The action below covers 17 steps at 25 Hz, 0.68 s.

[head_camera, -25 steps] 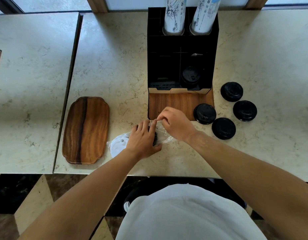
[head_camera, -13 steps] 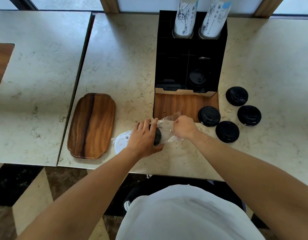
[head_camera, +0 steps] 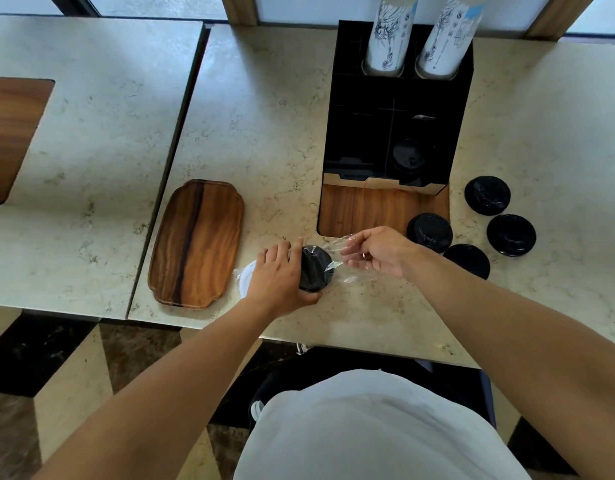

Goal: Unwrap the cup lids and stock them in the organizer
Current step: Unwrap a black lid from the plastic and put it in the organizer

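Head view: pale marbled surface (head_camera: 264, 133), near edge. Item one, a stack of black cup lids (head_camera: 314, 268) lying on its side in a clear plastic wrap (head_camera: 347, 263), close to the front edge of the surface. Left hand (head_camera: 280, 275) lies over the stack's left end, fingers (head_camera: 292, 249) curled closed around it, thumb beneath; a white lid (head_camera: 243, 280) shows just left of that hand, inside the same wrap. Right hand (head_camera: 378, 251) sits just right of the stack, fingers pinched closed on the loose open end of the wrap, not touching the lids. Item two, black organizer (head_camera: 396, 109) behind the hands, one black lid (head_camera: 408, 157) in a front compartment, two paper cup stacks (head_camera: 413, 32) at the back. Item three, four loose black lids (head_camera: 486, 226) on the surface, right of the organizer. Item four, wooden tray (head_camera: 198, 244), left of the hands.
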Motion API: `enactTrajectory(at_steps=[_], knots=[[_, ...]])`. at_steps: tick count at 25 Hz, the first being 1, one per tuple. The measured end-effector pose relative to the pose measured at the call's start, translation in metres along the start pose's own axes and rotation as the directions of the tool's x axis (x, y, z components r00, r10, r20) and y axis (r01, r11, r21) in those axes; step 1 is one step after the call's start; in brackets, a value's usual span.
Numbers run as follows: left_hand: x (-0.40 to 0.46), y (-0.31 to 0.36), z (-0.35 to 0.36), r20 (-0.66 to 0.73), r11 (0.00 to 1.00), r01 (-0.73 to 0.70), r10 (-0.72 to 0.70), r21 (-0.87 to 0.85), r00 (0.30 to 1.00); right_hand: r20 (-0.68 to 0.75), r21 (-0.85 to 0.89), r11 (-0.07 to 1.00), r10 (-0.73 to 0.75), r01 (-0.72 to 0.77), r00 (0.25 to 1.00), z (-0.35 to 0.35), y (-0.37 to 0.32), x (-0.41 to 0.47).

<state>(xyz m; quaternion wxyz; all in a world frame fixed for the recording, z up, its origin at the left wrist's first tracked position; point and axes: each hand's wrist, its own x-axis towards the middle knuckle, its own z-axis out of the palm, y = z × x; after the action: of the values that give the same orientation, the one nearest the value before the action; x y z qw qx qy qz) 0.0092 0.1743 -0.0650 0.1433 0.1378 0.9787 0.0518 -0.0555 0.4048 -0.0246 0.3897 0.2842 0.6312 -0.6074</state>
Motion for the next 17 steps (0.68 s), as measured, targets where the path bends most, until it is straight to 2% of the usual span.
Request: enactTrajectory(at_steps=[6,12,17], knots=[[-0.002,-0.004,0.006,-0.021,1.0,-0.01,0.009,-0.024,1.0,0.045,0.085,0.993,0.083,-0.086,0.996,0.0,0.012,0.012],[-0.003,-0.005,0.006,-0.04,0.997,-0.016,0.013,-0.078,0.999,0.142,0.072,0.997,0.03,-0.04,0.989,0.01,0.017,0.012],[-0.003,-0.006,0.006,-0.051,0.993,-0.005,-0.001,-0.115,0.999,0.094,0.025,0.999,0.024,-0.026,0.995,0.019,0.016,0.011]])
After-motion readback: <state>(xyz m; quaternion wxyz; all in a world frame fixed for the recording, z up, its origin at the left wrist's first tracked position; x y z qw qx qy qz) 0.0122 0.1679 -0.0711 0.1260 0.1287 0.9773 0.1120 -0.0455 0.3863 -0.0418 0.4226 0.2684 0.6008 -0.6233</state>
